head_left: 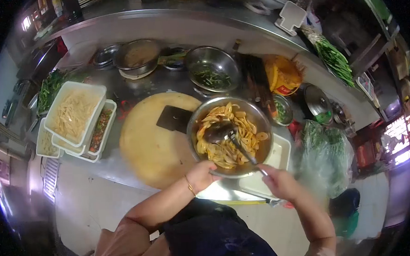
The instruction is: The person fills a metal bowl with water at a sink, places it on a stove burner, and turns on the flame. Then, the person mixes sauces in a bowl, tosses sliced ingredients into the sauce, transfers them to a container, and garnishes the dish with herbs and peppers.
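Note:
A steel mixing bowl (266,138) stands in front of me, full of glossy yellow-brown sliced food (247,130). My left hand (201,175) grips the bowl's near-left rim, fingers partly hidden behind the edge. In my right hand (278,182) is the handle of a ladle (221,131), whose dark round head rests in the slices. Just left of the bowl, a cleaver (173,118) with a dark blade lies on the round wooden chopping board (142,131). The bowl covers part of the cleaver and overlaps a white tray (283,154) on its right.
Stacked white tubs (102,89) with shredded food stand left, beside leafy greens (50,92). Behind are a steel bowl with chopped greens (214,81) and a steel pot (138,55). To the right sit a yellow container (283,75) and a plastic bag of greens (324,154). A shelf (185,11) overhangs the back.

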The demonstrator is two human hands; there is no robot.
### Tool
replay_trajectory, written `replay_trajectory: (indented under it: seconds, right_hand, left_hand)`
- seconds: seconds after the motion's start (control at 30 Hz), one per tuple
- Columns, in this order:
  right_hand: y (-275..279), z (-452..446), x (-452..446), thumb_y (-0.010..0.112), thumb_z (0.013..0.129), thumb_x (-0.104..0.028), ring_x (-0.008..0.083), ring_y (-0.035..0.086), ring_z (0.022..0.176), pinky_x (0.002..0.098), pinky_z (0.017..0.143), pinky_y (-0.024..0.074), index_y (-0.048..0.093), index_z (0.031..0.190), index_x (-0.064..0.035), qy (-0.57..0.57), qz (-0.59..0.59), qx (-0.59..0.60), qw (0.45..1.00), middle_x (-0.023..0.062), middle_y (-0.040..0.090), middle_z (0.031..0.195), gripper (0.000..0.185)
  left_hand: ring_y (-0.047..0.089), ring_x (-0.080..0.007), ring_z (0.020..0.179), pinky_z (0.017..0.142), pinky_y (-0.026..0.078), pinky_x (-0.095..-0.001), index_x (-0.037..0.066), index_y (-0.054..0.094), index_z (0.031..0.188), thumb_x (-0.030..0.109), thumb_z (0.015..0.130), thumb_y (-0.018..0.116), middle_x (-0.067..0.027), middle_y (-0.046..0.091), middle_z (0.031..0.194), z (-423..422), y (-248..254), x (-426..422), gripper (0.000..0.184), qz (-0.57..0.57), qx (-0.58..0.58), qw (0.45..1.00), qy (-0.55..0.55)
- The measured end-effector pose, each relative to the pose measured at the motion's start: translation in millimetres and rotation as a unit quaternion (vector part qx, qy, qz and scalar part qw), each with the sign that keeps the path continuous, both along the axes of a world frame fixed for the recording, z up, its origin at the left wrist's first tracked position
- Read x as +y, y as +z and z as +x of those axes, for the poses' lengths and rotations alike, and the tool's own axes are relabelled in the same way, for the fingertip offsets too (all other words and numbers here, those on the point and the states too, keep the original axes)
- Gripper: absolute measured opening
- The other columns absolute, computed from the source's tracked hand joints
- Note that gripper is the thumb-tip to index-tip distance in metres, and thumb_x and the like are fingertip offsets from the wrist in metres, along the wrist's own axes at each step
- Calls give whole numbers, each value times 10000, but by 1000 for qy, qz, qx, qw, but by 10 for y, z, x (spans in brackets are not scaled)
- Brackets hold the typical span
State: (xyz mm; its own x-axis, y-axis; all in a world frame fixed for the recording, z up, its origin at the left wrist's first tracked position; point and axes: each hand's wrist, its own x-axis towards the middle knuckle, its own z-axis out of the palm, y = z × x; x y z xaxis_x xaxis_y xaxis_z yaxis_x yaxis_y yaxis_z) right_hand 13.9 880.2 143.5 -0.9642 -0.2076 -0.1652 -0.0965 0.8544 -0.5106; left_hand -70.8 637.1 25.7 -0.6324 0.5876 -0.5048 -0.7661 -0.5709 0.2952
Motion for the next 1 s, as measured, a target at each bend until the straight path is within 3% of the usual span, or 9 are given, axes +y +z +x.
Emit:
replay_trajectory:
  seconds: [0.07,0.3,0.4,0.53,0.57,0.83,0.93,0.97,1.0]
  right_hand:
    - [254,179,120,554,869,-138,388,624,728,448,671,494,531,1263,-137,-31,34,-108,993,222,632,812,395]
    - [126,342,530,571,860,-133,374,626,707,430,651,489,534,1261,-124,-91,29,-41,995,230,631,820,403]
    - [404,536,505,567,860,-130,374,626,702,433,647,490,539,1256,-122,-90,41,-119,988,229,632,820,397]
    - [360,776,903,556,873,-136,376,632,738,434,664,494,540,1259,-118,-89,37,-8,995,226,637,849,387]
    - [399,686,869,556,872,-136,386,634,778,436,702,500,539,1255,-107,-164,63,-88,980,237,637,889,384]
    - [381,875,1083,544,867,-105,354,645,895,415,785,505,513,1280,-88,-117,8,-54,992,232,639,993,415]
    - [590,668,888,542,868,-104,340,646,844,409,761,504,516,1287,-115,-220,57,-127,966,216,646,957,420]
    - [472,657,851,544,871,-107,323,634,739,407,701,497,520,1288,-135,-179,43,-34,982,200,644,866,419]
    - [483,689,853,543,872,-109,318,632,734,402,699,497,520,1287,-134,-174,61,-74,980,199,642,859,416]
  left_hand:
    - [518,-361,1173,992,457,-505,-77,368,1285,-72,803,361,-238,481,1288,-208,-106,29,483,22,-24,999,-7]
    - [537,-355,1124,990,462,-502,-75,383,1257,-84,816,395,-199,493,1255,187,45,462,442,6,-1,999,-36]
    - [534,-358,1127,994,460,-501,-95,379,1243,-82,807,382,-209,496,1243,14,52,604,437,29,6,998,-50]
    - [512,-361,1160,992,455,-512,-77,375,1252,-88,791,372,-216,482,1267,-189,37,704,461,50,-7,998,-28]
    - [513,-367,1166,983,460,-523,-73,371,1276,-83,790,381,-224,485,1279,-84,30,773,486,41,-13,998,-46]
    - [541,-381,1129,961,470,-546,-54,383,1274,-93,780,385,-215,513,1234,-197,90,1001,495,45,-14,998,-49]
    - [539,-388,1135,942,482,-551,-58,363,1290,-103,779,388,-213,501,1246,108,-23,1094,514,33,17,996,-81]
    - [551,-389,1119,917,493,-563,-66,377,1272,-103,777,396,-215,512,1230,237,76,1129,497,6,38,996,-80]
    - [553,-390,1117,916,493,-564,-67,383,1267,-104,776,397,-219,514,1225,194,66,1144,492,27,17,995,-93]
